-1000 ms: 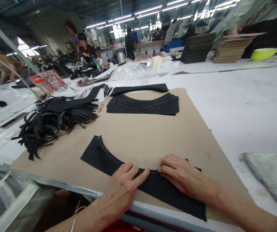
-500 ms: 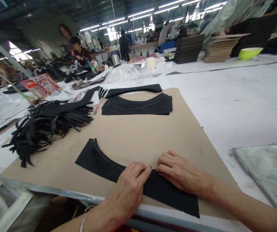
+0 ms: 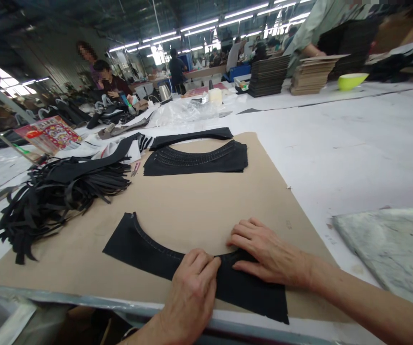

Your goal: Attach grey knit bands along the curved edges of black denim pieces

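A curved black fabric piece (image 3: 139, 247) with a stitched inner edge lies on a sheet of brown cardboard (image 3: 192, 201) at the table's near edge. My left hand (image 3: 192, 292) rests on the middle of the piece, fingers bent and pressed together onto the cloth. My right hand (image 3: 269, 254) lies just to its right, fingers pressed flat along the curved edge. The two hands almost touch. Farther back on the cardboard lies a stack of similar curved black pieces (image 3: 195, 160), with one more black piece (image 3: 192, 136) beyond it.
A heap of black fabric strips (image 3: 58, 189) spreads over the left of the cardboard. A grey marbled slab (image 3: 389, 249) sits at the right. At the back stand stacks of boards (image 3: 289, 74), a green bowl (image 3: 352, 81), a red printed bag (image 3: 48, 134) and several people at work.
My view has swung slightly right and down. Both hands stayed on the fabric piece, with the left fingers curling in a little.
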`<state>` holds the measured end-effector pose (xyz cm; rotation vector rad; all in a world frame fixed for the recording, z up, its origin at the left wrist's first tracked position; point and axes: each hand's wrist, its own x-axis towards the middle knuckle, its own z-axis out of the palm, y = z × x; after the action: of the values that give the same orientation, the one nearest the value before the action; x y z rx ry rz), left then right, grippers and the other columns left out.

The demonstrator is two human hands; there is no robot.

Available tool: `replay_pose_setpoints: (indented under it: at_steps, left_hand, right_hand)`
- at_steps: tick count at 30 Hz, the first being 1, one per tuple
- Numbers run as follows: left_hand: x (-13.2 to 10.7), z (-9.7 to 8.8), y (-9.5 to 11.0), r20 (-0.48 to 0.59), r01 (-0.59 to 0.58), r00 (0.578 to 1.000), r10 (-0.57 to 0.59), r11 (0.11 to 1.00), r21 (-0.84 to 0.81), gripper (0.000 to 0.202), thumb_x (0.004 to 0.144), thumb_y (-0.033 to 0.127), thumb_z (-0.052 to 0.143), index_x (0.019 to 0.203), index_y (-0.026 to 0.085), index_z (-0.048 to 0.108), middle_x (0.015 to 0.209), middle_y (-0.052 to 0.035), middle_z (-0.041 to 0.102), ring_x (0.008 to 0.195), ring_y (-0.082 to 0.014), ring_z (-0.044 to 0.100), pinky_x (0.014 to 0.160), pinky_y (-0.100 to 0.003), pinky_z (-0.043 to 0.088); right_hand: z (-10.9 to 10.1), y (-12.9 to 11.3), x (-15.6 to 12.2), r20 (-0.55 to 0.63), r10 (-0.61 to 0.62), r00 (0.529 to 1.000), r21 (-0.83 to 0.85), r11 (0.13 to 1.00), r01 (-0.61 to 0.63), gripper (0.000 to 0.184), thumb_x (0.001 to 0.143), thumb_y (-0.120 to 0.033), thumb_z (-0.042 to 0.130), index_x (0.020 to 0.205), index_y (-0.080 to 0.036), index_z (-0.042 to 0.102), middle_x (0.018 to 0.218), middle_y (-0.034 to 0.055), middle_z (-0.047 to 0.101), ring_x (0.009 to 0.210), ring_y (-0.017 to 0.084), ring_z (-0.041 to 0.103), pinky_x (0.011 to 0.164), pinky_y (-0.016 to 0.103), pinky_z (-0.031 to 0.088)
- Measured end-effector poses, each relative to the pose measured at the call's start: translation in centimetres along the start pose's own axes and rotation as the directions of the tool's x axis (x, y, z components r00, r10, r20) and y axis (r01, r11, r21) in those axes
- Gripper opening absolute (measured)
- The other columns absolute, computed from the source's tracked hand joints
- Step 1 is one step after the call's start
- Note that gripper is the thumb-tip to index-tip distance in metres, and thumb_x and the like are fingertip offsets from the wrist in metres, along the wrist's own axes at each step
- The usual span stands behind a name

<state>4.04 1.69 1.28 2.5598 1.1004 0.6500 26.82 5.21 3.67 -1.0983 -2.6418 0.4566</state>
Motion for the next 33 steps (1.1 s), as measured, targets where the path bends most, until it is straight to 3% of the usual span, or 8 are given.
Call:
replay_pose_setpoints:
  at_steps: [5,9,13,19,27,33]
  left_hand:
    - [2.0,0.2,0.6,-0.001,0.17,0.985,-0.17,0.984,-0.047,0.032,0.082,0.006,0.055,0.11,0.021,0.059,0.095,-0.0052,0.056,0.091,-0.0227,0.05,0.081,-0.041,0.049]
    - [3.3,0.0,1.3,0.1,0.212,0.975,-0.199,0.967,-0.141,0.037,0.077,-0.001,0.05,0.106,0.021,0.059,0.098,-0.0037,0.057,0.094,-0.0211,0.05,0.085,-0.039,0.047]
    - [3.9,-0.4,2.1,0.175,0.261,0.956,-0.235,0.955,-0.142,0.034,0.077,0.002,0.051,0.103,0.022,0.06,0.097,-0.0027,0.058,0.097,-0.0209,0.05,0.088,-0.038,0.046]
    - [4.4,0.1,2.5,0.206,0.301,0.94,-0.271,0.945,-0.127,0.032,0.075,0.001,0.051,0.096,0.022,0.062,0.097,-0.0019,0.06,0.098,-0.0209,0.052,0.087,-0.036,0.046]
    - [5.1,0.1,2.8,0.248,0.295,0.932,-0.264,0.951,-0.094,0.036,0.071,-0.004,0.047,0.09,0.02,0.066,0.09,-0.0024,0.062,0.092,-0.0201,0.055,0.084,-0.034,0.047]
    - [4.8,0.4,3.3,0.238,0.267,0.939,-0.249,0.963,-0.047,0.038,0.075,-0.004,0.044,0.095,0.02,0.065,0.093,-0.0038,0.061,0.093,-0.0205,0.054,0.084,-0.034,0.048]
  right_hand:
    - [-1.0,0.2,0.1,0.041,0.038,0.998,0.053,0.998,-0.04,0.023,0.079,-0.034,0.068,0.093,-0.021,0.057,0.092,0.0013,0.059,0.091,0.02,0.05,0.081,0.036,0.032]
    - [-1.0,0.5,0.3,0.108,0.027,0.994,0.106,0.994,-0.039,0.016,0.077,-0.025,0.067,0.089,-0.021,0.057,0.089,-0.0006,0.059,0.09,0.018,0.051,0.081,0.034,0.032]
    - [-0.8,0.9,0.3,0.156,0.035,0.987,0.169,0.984,-0.062,0.014,0.076,-0.023,0.065,0.088,-0.021,0.057,0.088,-0.0016,0.058,0.088,0.017,0.052,0.08,0.032,0.033]
    - [-1.0,1.2,0.7,0.202,0.084,0.976,0.175,0.977,-0.121,0.013,0.072,-0.028,0.067,0.08,-0.022,0.057,0.09,-0.0002,0.055,0.087,0.018,0.051,0.077,0.032,0.034]
    - [-1.7,1.4,1.1,0.295,0.136,0.946,0.26,0.941,-0.216,0.008,0.07,-0.018,0.06,0.077,-0.021,0.058,0.079,-0.0012,0.061,0.078,0.015,0.054,0.068,0.027,0.035]
    - [-0.8,1.6,0.1,0.214,0.169,0.962,0.341,0.91,-0.236,0.012,0.069,-0.012,0.061,0.078,-0.019,0.061,0.08,-0.0012,0.063,0.079,0.015,0.056,0.071,0.026,0.038]
